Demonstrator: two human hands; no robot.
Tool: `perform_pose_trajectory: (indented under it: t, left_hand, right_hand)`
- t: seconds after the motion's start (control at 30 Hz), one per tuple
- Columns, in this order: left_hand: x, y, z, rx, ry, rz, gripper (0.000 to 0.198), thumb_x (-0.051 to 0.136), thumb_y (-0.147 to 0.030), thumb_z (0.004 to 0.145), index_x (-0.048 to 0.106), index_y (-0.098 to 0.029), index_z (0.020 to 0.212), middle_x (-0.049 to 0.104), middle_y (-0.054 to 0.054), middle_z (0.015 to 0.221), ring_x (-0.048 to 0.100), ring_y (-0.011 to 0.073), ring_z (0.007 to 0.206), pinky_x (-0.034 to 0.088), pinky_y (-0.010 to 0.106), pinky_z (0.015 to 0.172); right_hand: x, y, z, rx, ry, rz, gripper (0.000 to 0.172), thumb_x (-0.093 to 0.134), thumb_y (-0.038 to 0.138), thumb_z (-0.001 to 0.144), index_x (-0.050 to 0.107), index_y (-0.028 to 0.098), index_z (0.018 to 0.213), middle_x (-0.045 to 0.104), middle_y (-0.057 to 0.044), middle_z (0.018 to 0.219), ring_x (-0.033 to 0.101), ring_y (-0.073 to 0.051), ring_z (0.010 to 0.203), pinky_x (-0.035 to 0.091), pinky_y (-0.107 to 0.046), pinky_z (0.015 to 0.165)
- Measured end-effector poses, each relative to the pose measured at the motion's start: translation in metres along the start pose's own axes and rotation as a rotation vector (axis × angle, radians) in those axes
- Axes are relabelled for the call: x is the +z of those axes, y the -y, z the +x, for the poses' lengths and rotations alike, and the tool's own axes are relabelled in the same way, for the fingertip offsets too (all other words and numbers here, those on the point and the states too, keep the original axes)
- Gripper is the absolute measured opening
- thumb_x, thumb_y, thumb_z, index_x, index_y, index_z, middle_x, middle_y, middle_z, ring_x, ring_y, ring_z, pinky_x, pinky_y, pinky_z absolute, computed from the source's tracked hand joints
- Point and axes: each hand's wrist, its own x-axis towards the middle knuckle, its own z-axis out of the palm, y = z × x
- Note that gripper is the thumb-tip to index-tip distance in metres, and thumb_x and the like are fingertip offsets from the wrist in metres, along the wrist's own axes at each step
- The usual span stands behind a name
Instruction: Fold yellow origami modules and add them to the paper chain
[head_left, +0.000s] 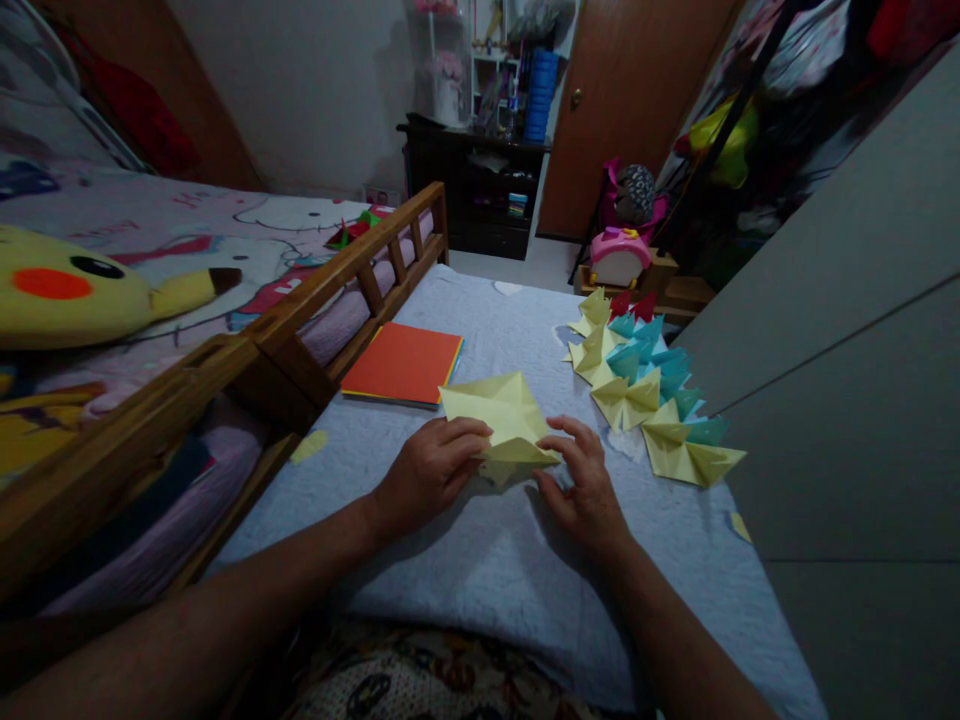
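Observation:
A partly folded sheet of yellow paper point(502, 410) is held between my two hands above the light blue bedding. My left hand point(439, 462) pinches its lower left edge, with the fingers closed together. At the right corner, my right hand point(581, 480) has thumb and fingers around the paper's edge. A stack of square paper with an orange sheet on top point(405, 362) lies behind my left hand. To the right stand several folded yellow pieces point(628, 398) in a row, beside teal ones point(649, 355) and a red one point(632, 306).
A wooden rail point(300, 300) runs along the left, with a bed and a yellow plush toy point(82, 290) beyond it. A grey-white cabinet panel point(847, 400) borders the right side. A dark shelf point(476, 190) and a brown door point(622, 110) stand at the back.

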Motion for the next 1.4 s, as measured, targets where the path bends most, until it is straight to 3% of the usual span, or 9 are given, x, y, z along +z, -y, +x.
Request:
perform_pose_trajectory:
  t: [0.13,0.27,0.53,0.7,0.9,1.0,1.1,1.27,1.4]
  left_hand:
    - [0.002,-0.002,0.002,0.102,-0.018,0.121,0.021,0.046,-0.015,0.098,0.067,-0.019,0.098,0.070,0.010,0.114,0.066,0.0219,0.096,0.057,0.040,0.083]
    - [0.002,-0.006,-0.002,0.093,0.039,-0.037,0.019,0.056,-0.023,0.095,0.064,-0.019,0.112,0.063,0.013,0.129,0.062,0.0252,0.113,0.055,0.044,0.094]
    - [0.001,-0.015,0.012,-0.355,-0.095,-0.429,0.030,0.042,-0.037,0.103,0.066,-0.021,0.113,0.069,0.008,0.122,0.062,0.0233,0.120,0.050,0.047,0.106]
    - [0.009,-0.012,0.015,-0.445,-0.109,-0.437,0.026,0.047,-0.026,0.099,0.062,-0.020,0.119,0.067,0.010,0.124,0.063,0.0225,0.117,0.056,0.045,0.100]
    - [0.011,-0.005,0.010,-0.401,-0.021,-0.366,0.047,0.040,-0.007,0.086,0.056,-0.022,0.128,0.060,0.009,0.137,0.057,0.0224,0.127,0.055,0.047,0.102]
    - [0.007,-0.004,0.011,-0.437,-0.023,-0.494,0.051,0.042,-0.005,0.080,0.058,-0.022,0.125,0.061,0.008,0.136,0.055,0.0225,0.129,0.049,0.048,0.108]
    - [0.004,-0.005,0.014,-0.496,-0.058,-0.689,0.049,0.047,-0.006,0.076,0.063,-0.022,0.119,0.063,0.007,0.133,0.054,0.0234,0.130,0.042,0.046,0.113]
    - [-0.001,-0.009,0.018,-0.489,-0.069,-0.841,0.045,0.053,-0.008,0.075,0.067,-0.024,0.114,0.064,0.005,0.130,0.054,0.0238,0.129,0.039,0.044,0.113]
    - [-0.003,-0.013,0.019,-0.483,-0.089,-0.864,0.040,0.056,-0.010,0.077,0.067,-0.022,0.114,0.063,0.006,0.130,0.054,0.0252,0.128,0.041,0.044,0.111]
  right_hand:
    - [0.000,-0.002,0.000,-0.042,-0.032,-0.084,0.017,0.056,0.017,0.088,0.065,0.025,0.101,0.058,-0.011,0.128,0.048,-0.029,0.128,0.038,-0.053,0.109]
    - [-0.003,0.000,-0.001,-0.061,-0.019,-0.105,0.016,0.054,0.013,0.086,0.066,0.024,0.087,0.061,-0.009,0.124,0.049,-0.028,0.125,0.039,-0.052,0.106]
    - [-0.009,0.014,-0.001,-0.200,0.203,-0.008,0.014,0.059,0.027,0.089,0.071,0.024,0.094,0.061,-0.007,0.135,0.044,-0.030,0.134,0.033,-0.054,0.111]
    - [-0.008,0.015,-0.001,-0.177,0.235,0.085,0.015,0.055,0.026,0.092,0.070,0.024,0.092,0.069,-0.007,0.119,0.055,-0.026,0.122,0.041,-0.050,0.105]
    - [-0.005,0.006,0.000,0.146,-0.168,0.173,0.005,0.056,0.026,0.090,0.060,0.023,0.093,0.063,-0.009,0.101,0.060,-0.024,0.099,0.051,-0.041,0.086]
    - [0.000,-0.005,0.001,0.356,-0.270,0.307,0.041,0.065,0.032,0.084,0.052,0.024,0.121,0.059,-0.010,0.115,0.059,-0.024,0.100,0.052,-0.039,0.081]
    - [0.004,-0.013,0.002,0.466,-0.179,0.618,0.065,0.073,0.036,0.080,0.043,0.029,0.137,0.061,-0.009,0.120,0.061,-0.022,0.098,0.053,-0.036,0.079]
    - [0.002,-0.010,0.009,0.534,-0.009,0.957,0.038,0.078,0.039,0.077,0.066,0.026,0.111,0.070,-0.004,0.099,0.066,-0.020,0.089,0.055,-0.032,0.079]
    - [-0.001,-0.002,0.010,0.557,-0.025,1.074,0.043,0.082,0.040,0.074,0.068,0.027,0.113,0.074,-0.003,0.101,0.069,-0.022,0.090,0.057,-0.034,0.079]
